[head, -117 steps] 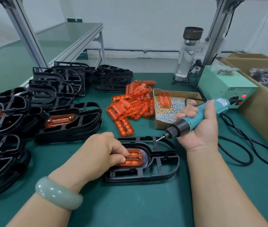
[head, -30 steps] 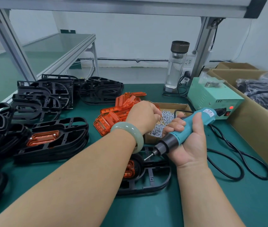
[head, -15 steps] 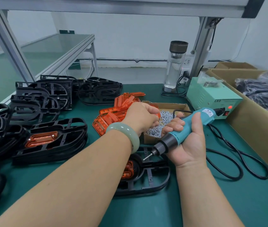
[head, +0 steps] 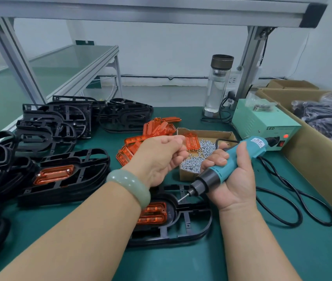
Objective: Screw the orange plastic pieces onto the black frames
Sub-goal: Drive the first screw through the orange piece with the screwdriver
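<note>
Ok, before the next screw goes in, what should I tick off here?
1. Orange piece seated in the black frame: ok.
2. Screwdriver gripped by the right hand, bit aimed at the frame: ok.
3. Screw pinched in the left hand: cannot tell; its fingers are curled.
4. Power box on, red light lit: ok.
5. Left hand steadying the frame: not ok; it hangs over the box of screws.
</note>
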Tool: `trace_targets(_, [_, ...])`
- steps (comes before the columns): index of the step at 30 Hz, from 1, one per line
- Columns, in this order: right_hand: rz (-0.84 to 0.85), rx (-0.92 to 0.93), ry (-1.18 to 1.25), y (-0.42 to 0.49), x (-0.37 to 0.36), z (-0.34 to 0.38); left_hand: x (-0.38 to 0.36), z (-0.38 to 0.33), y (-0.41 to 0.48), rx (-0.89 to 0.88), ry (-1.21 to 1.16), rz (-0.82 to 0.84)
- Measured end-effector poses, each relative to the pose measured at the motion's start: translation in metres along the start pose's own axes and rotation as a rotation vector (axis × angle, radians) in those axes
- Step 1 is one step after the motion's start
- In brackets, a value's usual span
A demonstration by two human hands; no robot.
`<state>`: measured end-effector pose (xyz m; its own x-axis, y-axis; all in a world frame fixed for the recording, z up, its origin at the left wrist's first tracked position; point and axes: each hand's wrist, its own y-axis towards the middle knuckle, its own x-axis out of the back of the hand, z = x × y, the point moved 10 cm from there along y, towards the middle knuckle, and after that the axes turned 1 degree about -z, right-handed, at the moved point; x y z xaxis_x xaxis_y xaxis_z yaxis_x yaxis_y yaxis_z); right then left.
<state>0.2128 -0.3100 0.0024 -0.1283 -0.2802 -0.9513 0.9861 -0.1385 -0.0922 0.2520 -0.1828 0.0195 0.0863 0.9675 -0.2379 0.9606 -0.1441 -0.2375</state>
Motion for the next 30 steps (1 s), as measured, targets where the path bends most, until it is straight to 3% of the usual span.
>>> trace_targets(9, [-0.057, 0.073, -0.034, -0.002, 0.004, 0.000, 0.050, -0.015, -0.057, -0.069, -0.180, 0.014])
trace_targets(14, [-0.095, 0.149, -0.062, -0.004, 0.004, 0.003, 0.080, -0.002, -0.075, -0.132, -0.210, -0.078])
trace_targets(20, [-0.124, 0.263, -0.026, -0.011, 0.004, 0.012, 0.082, 0.015, -0.086, -0.168, -0.128, -0.133])
trace_targets(30, [-0.127, 0.325, -0.051, -0.024, -0.004, 0.009, 0.069, 0.025, -0.082, -0.085, -0.083, -0.116])
